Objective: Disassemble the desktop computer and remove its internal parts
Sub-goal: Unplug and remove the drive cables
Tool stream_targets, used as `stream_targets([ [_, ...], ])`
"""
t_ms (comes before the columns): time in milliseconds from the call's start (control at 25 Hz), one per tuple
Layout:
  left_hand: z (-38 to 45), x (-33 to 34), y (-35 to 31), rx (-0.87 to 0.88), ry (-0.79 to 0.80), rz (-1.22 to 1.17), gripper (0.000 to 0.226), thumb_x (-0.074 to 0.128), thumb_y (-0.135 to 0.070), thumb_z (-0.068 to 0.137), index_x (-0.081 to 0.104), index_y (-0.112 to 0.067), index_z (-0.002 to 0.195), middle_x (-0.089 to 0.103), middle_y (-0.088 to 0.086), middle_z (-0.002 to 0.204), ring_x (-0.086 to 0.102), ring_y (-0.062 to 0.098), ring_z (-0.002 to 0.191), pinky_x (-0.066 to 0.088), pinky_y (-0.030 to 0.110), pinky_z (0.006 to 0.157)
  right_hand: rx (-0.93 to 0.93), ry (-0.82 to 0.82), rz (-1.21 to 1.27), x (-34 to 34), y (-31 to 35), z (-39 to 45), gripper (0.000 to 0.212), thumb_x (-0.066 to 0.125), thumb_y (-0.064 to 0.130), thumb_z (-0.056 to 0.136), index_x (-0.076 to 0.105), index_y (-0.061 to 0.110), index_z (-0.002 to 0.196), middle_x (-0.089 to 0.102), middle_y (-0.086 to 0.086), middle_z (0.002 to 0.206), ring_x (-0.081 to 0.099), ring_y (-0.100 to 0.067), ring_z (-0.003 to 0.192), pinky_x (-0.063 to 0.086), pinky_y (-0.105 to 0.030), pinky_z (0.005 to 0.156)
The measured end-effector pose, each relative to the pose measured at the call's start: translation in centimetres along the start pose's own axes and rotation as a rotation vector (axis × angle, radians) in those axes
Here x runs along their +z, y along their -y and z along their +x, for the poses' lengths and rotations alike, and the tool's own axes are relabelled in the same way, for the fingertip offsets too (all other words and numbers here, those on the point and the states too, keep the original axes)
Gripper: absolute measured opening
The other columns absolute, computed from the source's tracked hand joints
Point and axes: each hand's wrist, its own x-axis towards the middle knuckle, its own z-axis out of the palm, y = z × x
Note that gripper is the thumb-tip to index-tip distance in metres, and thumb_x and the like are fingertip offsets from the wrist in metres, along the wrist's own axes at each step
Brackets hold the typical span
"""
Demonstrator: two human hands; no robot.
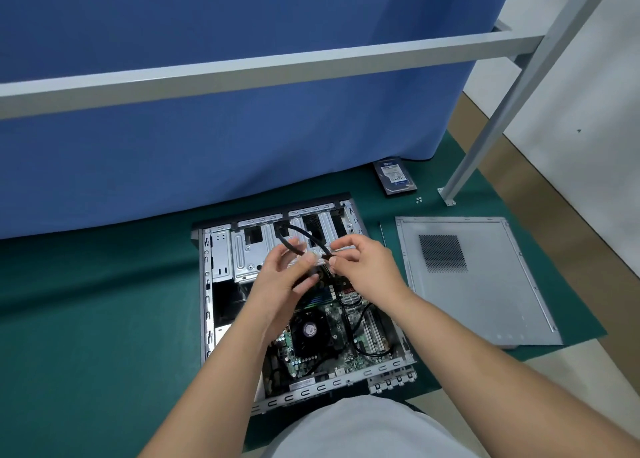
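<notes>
Both hands pinch a looped black cable above the open case.

Left hand (291,270) and right hand (363,263) grip the black cable (294,241) over the computer case (207,301) at centre; its far end seems anchored at 12 o'clock, so tugging risks straining the connector.

Both my forearms stretched forward, left grip (287,277) fingers curled and pinched; right grip (363,267) pinched beside it, fingertips nearly meeting
</notes>
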Motion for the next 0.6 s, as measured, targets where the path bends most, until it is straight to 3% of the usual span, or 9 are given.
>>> stream_targets([
  [120,0.0,-0.7,-1.0,0.044,0.079,-0.069,0.062,0.092,-0.038,0.073,0.067,-0.023,0.128,0.066,0.001,0.138,0.062,0.022,0.129,0.049,0.045,0.106,0.051,-0.006,-0.040,0.2,0.3,0.1,0.018,0.074,0.021,0.089,0.069,0.032,0.101,0.077,0.017,0.080,0.071,0.000,0.075,0.049,-0.016,0.065],
  [240,0.1,-1.2,-1.8,0.090,0.069,0.050,0.048,0.088,-0.038,0.077,0.073,-0.022,0.119,0.070,0.008,0.131,0.063,0.023,0.127,0.048,0.047,0.106,0.077,0.040,-0.030,0.4,0.4,0.0,0.020,0.074,0.018,0.090,0.071,0.033,0.103,0.077,0.013,0.081,0.072,0.001,0.078,0.052,-0.019,0.072],
  [320,0.4,-1.2,-2.1,0.109,0.015,0.065,0.043,0.086,-0.036,0.077,0.073,-0.020,0.115,0.074,0.010,0.120,0.069,0.023,0.116,0.051,0.047,0.101,0.116,0.111,-0.003,0.5,0.6,0.0,0.020,0.070,0.014,0.093,0.072,0.031,0.102,0.078,0.009,0.086,0.073,-0.004,0.084,0.059,-0.031,0.083],
  [400,0.7,-1.0,-2.3,0.128,-0.043,0.071,0.025,0.084,-0.034,0.078,0.077,-0.022,0.099,0.076,0.009,0.107,0.072,0.021,0.099,0.059,0.042,0.087,0.115,0.170,0.007,0.8,0.7,-0.2,0.027,0.066,0.010,0.095,0.072,0.035,0.092,0.079,0.010,0.089,0.071,-0.003,0.084,0.058,-0.034,0.089],
  [480,1.2,-0.9,-2.5,0.131,-0.098,0.070,0.011,0.082,-0.031,0.079,0.077,-0.023,0.085,0.075,0.008,0.094,0.072,0.016,0.087,0.060,0.032,0.070,0.061,0.191,-0.005,1.1,0.7,-0.5,0.032,0.064,0.006,0.096,0.071,0.037,0.092,0.078,0.014,0.088,0.070,0.004,0.084,0.055,-0.020,0.084],
  [600,1.9,-1.4,-2.5,0.115,-0.180,0.064,0.021,0.084,-0.030,0.076,0.066,-0.022,0.071,0.070,0.003,0.081,0.069,0.012,0.078,0.057,0.028,0.064,0.002,0.226,-0.007,1.4,0.8,-1.2,0.027,0.063,0.005,0.098,0.073,0.030,0.104,0.077,0.014,0.095,0.068,0.010,0.089,0.045,-0.002,0.077],
])
